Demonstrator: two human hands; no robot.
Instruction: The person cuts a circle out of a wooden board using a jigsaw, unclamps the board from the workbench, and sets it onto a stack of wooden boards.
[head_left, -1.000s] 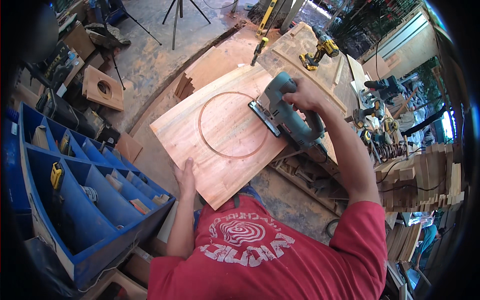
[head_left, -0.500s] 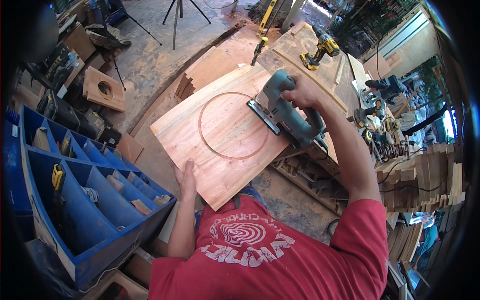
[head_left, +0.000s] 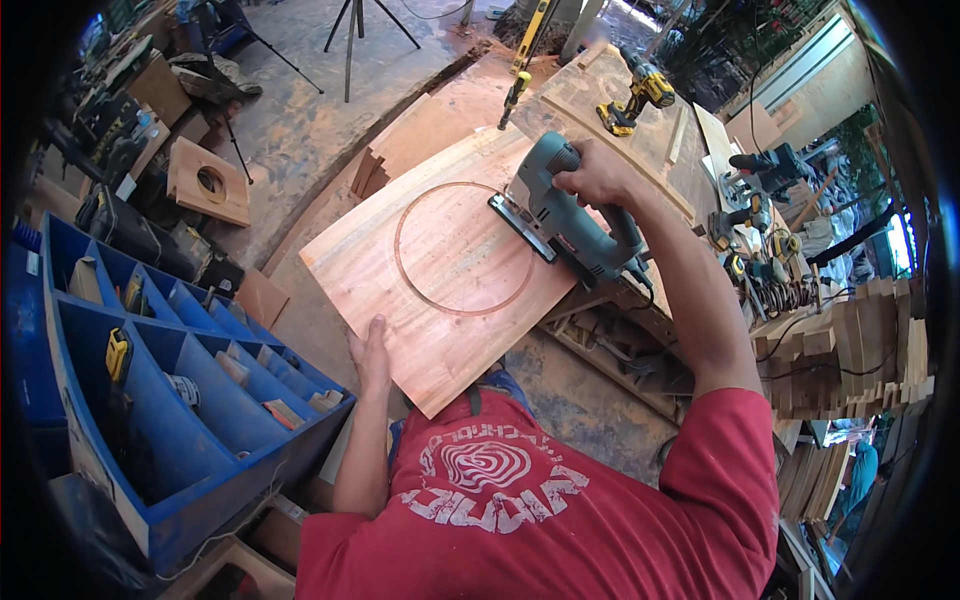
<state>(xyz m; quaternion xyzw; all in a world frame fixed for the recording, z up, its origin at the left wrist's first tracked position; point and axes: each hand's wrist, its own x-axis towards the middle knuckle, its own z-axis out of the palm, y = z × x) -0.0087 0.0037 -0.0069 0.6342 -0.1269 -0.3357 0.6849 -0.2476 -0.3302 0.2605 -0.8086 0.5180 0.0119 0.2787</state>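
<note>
My right hand [head_left: 595, 175] is closed round the handle of a teal jigsaw [head_left: 575, 220], whose base plate lies on the right side of a pale wooden board [head_left: 360, 260] at the groove of a cut circle. My left hand [head_left: 370, 355] grips the board's lower left edge, thumb on the top face. A yellow-and-black clamp [head_left: 515, 100] stands at the board's far edge, beside the workbench [head_left: 615, 160].
A blue divided tool bin [head_left: 200, 450] is at lower left. A drill [head_left: 640, 95], more power tools [head_left: 760, 170] and timber stacks [head_left: 860, 340] are along the right, with a person in teal [head_left: 858, 475] beyond. Tripod legs [head_left: 350, 45] stand at upper left.
The jigsaw and my right hand have shifted slightly up and left along the circle. My left hand has stayed on the board's edge.
</note>
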